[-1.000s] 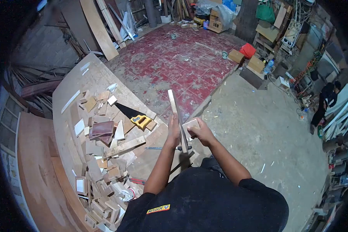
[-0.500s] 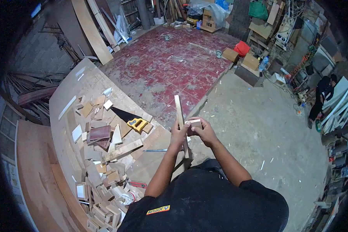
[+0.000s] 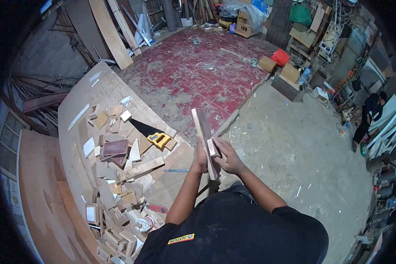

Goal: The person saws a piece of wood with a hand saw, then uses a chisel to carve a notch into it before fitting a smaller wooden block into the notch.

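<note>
Board (image 3: 201, 127): a long, narrow, flat-sided piece of wood, held on edge in front of the wearer, beyond the black shirt (image 3: 233, 224); its far end leans slightly to the left of the view, its near end points back to the body.
Board, edge: pale, cream-coloured and straight, turned up toward the camera.
Board, broad side: brownish and shaded, facing right; the opposite side is hidden from view.
Block (image 3: 213, 148): a short wooden piece with a pale, nearly pinkish upper edge, much shorter than the board; located at the board's right side, about midway along it. It appears to lie against the broad side, though full contact cannot be confirmed.
Left hand (image 3: 199, 156): grasping the board from its left side, below mid-length.
Right hand (image 3: 228, 156): grasping the block from the right, fingers bent around its far side; the thumb is partly hidden.
Bench (image 3: 104, 90): a wide wooden surface to the left, well strewn with offcuts (image 3: 141, 170) in pale, tan and reddish-brown tones.
Handsaw (image 3: 159, 140): yellow handle, dark blade, lying on the bench among the offcuts.
Floor (image 3: 290, 149): grey concrete at right, worn red tiles beyond.
</note>
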